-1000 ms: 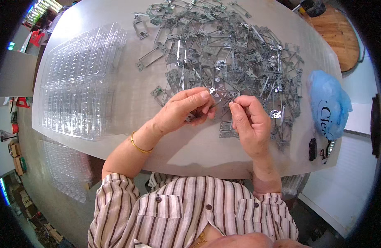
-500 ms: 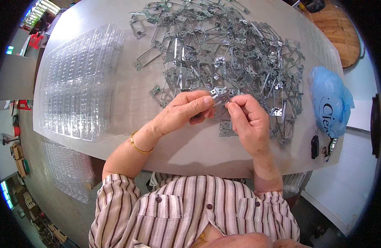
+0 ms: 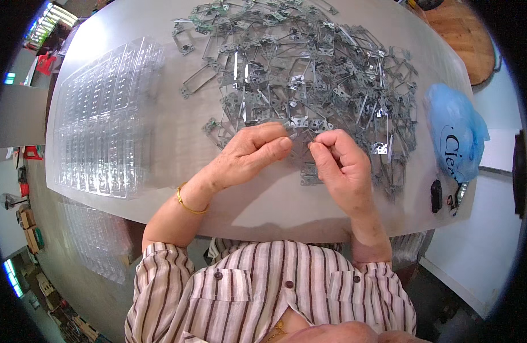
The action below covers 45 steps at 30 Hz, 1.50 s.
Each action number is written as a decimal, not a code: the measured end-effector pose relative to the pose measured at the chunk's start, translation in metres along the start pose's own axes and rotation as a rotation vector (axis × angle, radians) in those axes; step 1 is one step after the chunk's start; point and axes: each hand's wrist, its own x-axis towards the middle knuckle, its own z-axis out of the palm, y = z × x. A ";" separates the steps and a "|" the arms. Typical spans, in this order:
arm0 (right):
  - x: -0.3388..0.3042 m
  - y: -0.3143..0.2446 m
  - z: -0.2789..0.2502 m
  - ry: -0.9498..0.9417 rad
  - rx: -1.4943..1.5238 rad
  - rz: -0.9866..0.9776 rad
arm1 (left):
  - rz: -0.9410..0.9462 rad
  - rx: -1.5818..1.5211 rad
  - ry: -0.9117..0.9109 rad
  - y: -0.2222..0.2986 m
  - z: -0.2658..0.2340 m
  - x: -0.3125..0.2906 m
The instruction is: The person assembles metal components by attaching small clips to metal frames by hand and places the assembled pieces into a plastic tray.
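Observation:
Over the near edge of a heap of thin metal frames [image 3: 280,86], my two hands are close together with fingertips a short gap apart. My left hand [image 3: 255,150] is closed, thumb pressed against the curled forefinger, on a small shiny metal bracket [image 3: 299,122] whose plate shows beyond the fingers. Thumb and forefinger of my right hand [image 3: 344,166] pinch at the other side of the same bracket, by a thin metal rod. Part of the bracket is hidden by the fingers, and its outline blends into the frames behind.
Clear plastic trays [image 3: 103,126] with moulded compartments lie at the table's left; more trays [image 3: 95,234] are below the left edge. A blue plastic bag [image 3: 456,134] and a small black object [image 3: 436,196] are at the right. A round wooden top [image 3: 463,43] stands beyond.
My view has shifted slightly. The bracket at my left fingertips has turned and shows less clearly; my left fingers are curled further in. Both hands stay close together.

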 end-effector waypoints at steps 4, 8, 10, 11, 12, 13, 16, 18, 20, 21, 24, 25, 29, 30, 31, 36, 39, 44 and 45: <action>-0.001 0.000 0.000 0.005 -0.028 -0.033 | 0.082 0.151 -0.046 0.002 0.000 0.002; -0.001 -0.003 -0.003 -0.017 0.020 0.025 | 0.075 0.167 -0.053 0.005 0.002 0.002; -0.001 -0.004 -0.004 -0.022 0.074 0.062 | 0.088 0.180 -0.034 0.004 0.003 0.002; 0.000 -0.003 -0.006 -0.068 0.106 0.080 | 0.087 0.181 -0.034 0.003 0.003 0.002; 0.001 -0.002 -0.007 -0.114 0.138 0.099 | 0.102 0.206 -0.043 0.003 0.002 0.002; 0.001 -0.001 -0.008 -0.114 0.139 0.099 | 0.118 0.230 -0.053 0.003 0.002 0.002; 0.003 0.003 -0.009 -0.165 0.214 0.126 | 0.230 0.259 -0.086 -0.001 0.006 0.005; 0.005 0.004 -0.011 -0.199 0.311 0.186 | 0.232 0.270 -0.102 0.000 0.006 0.006; 0.008 0.004 -0.015 -0.226 0.330 0.219 | 0.231 0.283 -0.116 0.002 0.006 0.006; 0.009 0.003 -0.017 -0.252 0.348 0.250 | 0.242 0.308 -0.118 0.004 0.007 0.005; 0.008 -0.002 -0.015 -0.245 0.205 0.356 | 0.248 0.358 -0.126 0.005 0.010 0.002; 0.008 -0.003 -0.016 -0.243 0.205 0.358 | 0.251 0.378 -0.141 0.006 0.011 0.002; 0.006 -0.001 -0.019 -0.221 0.061 0.237 | 0.231 0.443 -0.152 0.010 0.015 0.002; 0.006 0.002 -0.018 -0.190 -0.031 0.123 | 0.240 0.455 -0.150 0.010 0.015 0.002; 0.006 0.005 -0.017 -0.191 -0.030 0.123 | 0.250 0.468 -0.147 0.010 0.015 0.002; 0.009 0.004 -0.016 0.043 0.076 0.004 | 0.275 0.377 -0.239 0.002 0.017 0.000; 0.011 0.002 -0.022 0.168 0.342 0.042 | 0.016 0.021 -0.187 0.011 0.015 -0.003; 0.006 0.005 -0.023 0.006 0.289 0.110 | -0.189 -0.619 0.009 0.004 0.006 0.000; 0.005 0.007 -0.022 -0.057 0.261 0.094 | -0.179 -0.646 -0.002 0.005 0.004 0.002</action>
